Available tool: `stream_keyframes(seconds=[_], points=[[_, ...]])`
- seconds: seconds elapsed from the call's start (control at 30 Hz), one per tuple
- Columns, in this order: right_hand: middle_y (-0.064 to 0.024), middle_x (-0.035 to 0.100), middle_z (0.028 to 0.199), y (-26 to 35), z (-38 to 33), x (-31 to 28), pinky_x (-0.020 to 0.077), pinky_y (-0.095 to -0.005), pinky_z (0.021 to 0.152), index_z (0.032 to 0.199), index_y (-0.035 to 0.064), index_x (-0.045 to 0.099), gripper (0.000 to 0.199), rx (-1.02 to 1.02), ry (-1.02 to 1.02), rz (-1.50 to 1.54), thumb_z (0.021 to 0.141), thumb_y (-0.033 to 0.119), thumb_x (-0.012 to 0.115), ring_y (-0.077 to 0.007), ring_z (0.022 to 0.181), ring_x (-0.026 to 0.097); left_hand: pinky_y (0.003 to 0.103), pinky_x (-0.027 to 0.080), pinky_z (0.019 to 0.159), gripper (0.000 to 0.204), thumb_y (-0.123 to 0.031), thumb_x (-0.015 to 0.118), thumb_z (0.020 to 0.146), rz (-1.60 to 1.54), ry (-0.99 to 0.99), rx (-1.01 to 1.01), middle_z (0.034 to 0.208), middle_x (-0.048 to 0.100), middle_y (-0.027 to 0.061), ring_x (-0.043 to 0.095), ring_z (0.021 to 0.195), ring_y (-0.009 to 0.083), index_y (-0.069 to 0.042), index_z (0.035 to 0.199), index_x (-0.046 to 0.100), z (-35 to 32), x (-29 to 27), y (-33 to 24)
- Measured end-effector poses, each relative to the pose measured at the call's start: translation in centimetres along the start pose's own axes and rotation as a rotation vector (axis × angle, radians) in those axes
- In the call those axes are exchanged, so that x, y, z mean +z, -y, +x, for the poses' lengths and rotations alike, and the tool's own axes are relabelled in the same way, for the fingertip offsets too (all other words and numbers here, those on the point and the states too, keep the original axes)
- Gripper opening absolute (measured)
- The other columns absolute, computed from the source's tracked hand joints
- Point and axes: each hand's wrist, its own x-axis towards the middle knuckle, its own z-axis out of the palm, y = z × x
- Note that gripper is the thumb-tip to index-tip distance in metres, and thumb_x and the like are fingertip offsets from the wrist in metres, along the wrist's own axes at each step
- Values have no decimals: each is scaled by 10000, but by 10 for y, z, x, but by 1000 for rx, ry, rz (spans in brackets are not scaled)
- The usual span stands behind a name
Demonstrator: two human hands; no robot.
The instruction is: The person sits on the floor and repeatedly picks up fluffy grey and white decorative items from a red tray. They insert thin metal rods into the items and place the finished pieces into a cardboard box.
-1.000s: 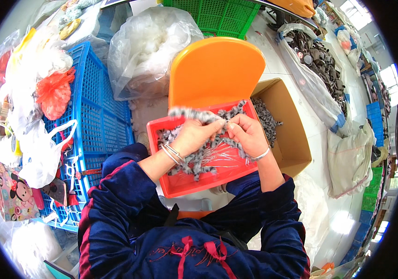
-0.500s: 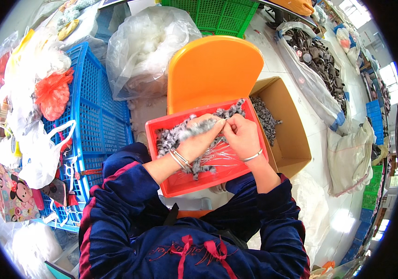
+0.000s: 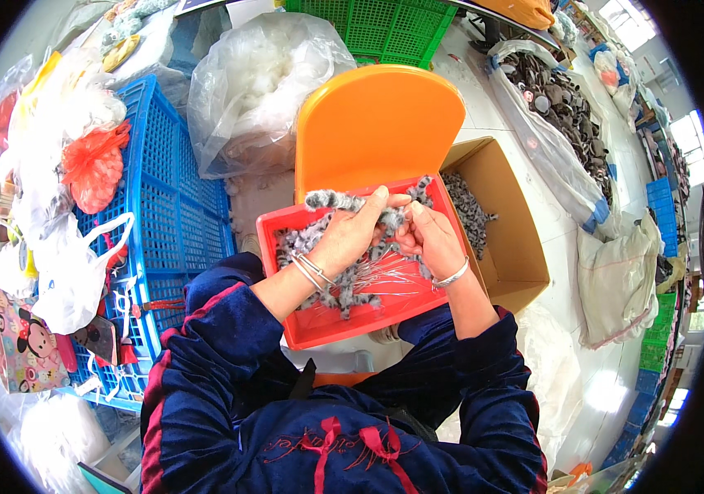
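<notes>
A grey-and-black striped plush tail (image 3: 331,200) lies across my left hand (image 3: 350,240), whose fingers and thumb are closed on it. Its left end sticks out past the hand. Close by on the right, my right hand (image 3: 436,240) is pinched at the other end of the tail; what sits between its fingertips is too small to make out. Both hands are over a red plastic tray (image 3: 311,331). Inside the tray, thin silvery wires (image 3: 386,276) lie in a loose bunch, with more striped plush pieces (image 3: 350,300) around them.
Beyond the tray stands an orange chair (image 3: 381,123). An open cardboard box (image 3: 521,226) with similar plush pieces is at the right. A blue crate (image 3: 167,177) flanks the left, near a clear bag of white stuffing (image 3: 261,82). A sack of dark pieces (image 3: 562,107) lies far right.
The plush tail, blurred before, now shows sharply, with its left end higher and farther left. My right hand has shifted slightly right and down, its fingertips away from the left thumb.
</notes>
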Motion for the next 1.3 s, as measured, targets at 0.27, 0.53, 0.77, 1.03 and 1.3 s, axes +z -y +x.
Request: stream_keyframes(seconds=[0.27,0.53,0.77,1.03,1.3], points=[[12,436,668,-8,2,-11,313,-228,503,804,23,555,447,-7,166,11,1024,405,487,-74,576,379,238,413,622,555,-511,311,1043,12,5,-28,751,573,1,440,637,84,-144,1243,675,-10,4,-10],[38,441,657,-12,2,-4,312,-219,489,794,43,560,303,-80,105,-51,1002,262,554,-44,557,368,241,439,668,558,-506,323,1042,-57,15,38,794,596,19,493,706,93,-117,1238,671,-9,12,-10],[63,476,600,31,-2,-48,326,-206,452,782,71,632,289,-387,-416,-311,985,267,568,-21,517,411,332,515,857,638,-545,309,1031,-415,321,24,1063,626,126,642,962,211,-73,1450,404,2,-2,7],[48,463,590,27,-13,-210,301,-238,478,689,62,560,387,-220,-836,-838,984,312,582,-40,533,382,475,444,1008,826,-727,172,942,-735,411,42,1443,434,232,500,1271,428,-160,1541,212,-9,-13,-20],[5,619,774,19,3,-108,395,-221,534,1006,36,657,275,-312,-226,-387,1003,288,548,-56,601,480,533,386,1061,912,-800,274,875,-824,519,29,1539,302,246,394,1349,480,-196,1553,192,-12,-13,-33]])
